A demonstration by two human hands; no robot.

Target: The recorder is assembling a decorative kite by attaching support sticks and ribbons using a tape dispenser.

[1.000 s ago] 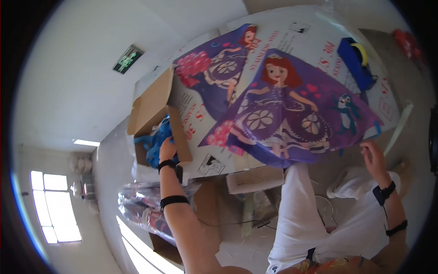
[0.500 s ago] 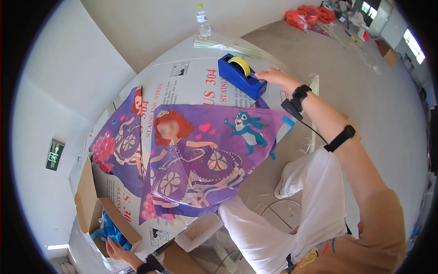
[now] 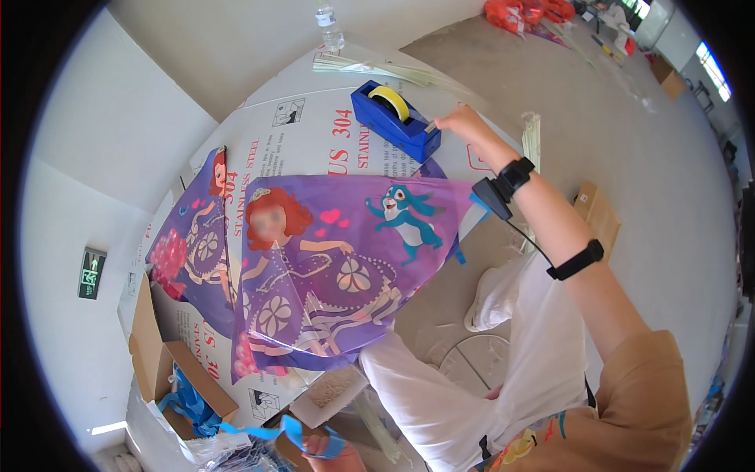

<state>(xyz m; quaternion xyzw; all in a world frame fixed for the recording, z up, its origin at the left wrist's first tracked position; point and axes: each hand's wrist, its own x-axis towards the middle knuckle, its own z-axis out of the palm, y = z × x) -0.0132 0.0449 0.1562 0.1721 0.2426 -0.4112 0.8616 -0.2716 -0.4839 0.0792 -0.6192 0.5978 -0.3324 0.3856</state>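
In my left hand point(image 3: 334, 458), low in the view, is a blue ribbon strip point(image 3: 292, 431) that trails left toward an open cardboard box point(image 3: 206, 376). More blue strips point(image 3: 189, 397) lie bunched inside that box. My right hand point(image 3: 469, 132) is pinched at the cutter end of a blue tape dispenser point(image 3: 397, 126), seemingly on the end of the tape, which is hard to see. The dispenser carries a yellow-cored roll point(image 3: 391, 102). Before me lies a purple, kite-shaped printed sheet point(image 3: 346, 259) with a doll figure and a blue rabbit. A similar sheet point(image 3: 200, 244) lies at its left.
Pale thin sticks point(image 3: 385, 71) and a water bottle point(image 3: 329, 30) are at the table's far end. A white foam box point(image 3: 329, 397) sits below the near edge. Orange bags point(image 3: 523, 14) and a cardboard carton point(image 3: 596, 214) are on the floor.
My left hand has left the cardboard box and moved right, drawing a blue ribbon strip out. My right hand remains by the dispenser's cutter. The whole view has shifted slightly.
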